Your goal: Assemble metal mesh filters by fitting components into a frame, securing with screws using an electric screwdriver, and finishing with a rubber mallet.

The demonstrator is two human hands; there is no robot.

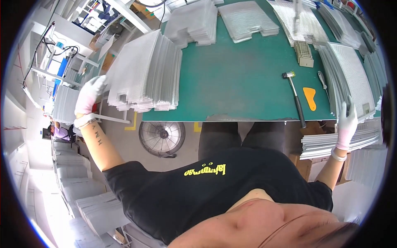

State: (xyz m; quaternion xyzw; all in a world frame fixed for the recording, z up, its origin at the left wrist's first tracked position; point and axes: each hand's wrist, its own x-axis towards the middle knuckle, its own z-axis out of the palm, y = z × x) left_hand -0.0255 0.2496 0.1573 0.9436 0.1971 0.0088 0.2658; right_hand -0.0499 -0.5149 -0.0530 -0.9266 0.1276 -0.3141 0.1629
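My left hand [90, 95], in a white glove, is at the left edge of a tall stack of translucent textured sheets [134, 68]. Its fingers are slightly bent and point toward the stack; whether they touch it I cannot make out. On the far right, my right hand [347, 124], also gloved, reaches the near edge of another stack of silvery sheets [347, 74]. Its fingers are stretched out and apart over that edge. Between my hands lies a green tabletop [231, 82].
A mallet [295, 97], an orange scraper [309, 98] and a screwdriver [322, 79] lie right of centre, near a beige block-like piece [304, 54]. More sheet stacks [248, 20] line the far edge. A floor fan [162, 137] stands below the table's left; bundled panels [341, 142] sit under its right.
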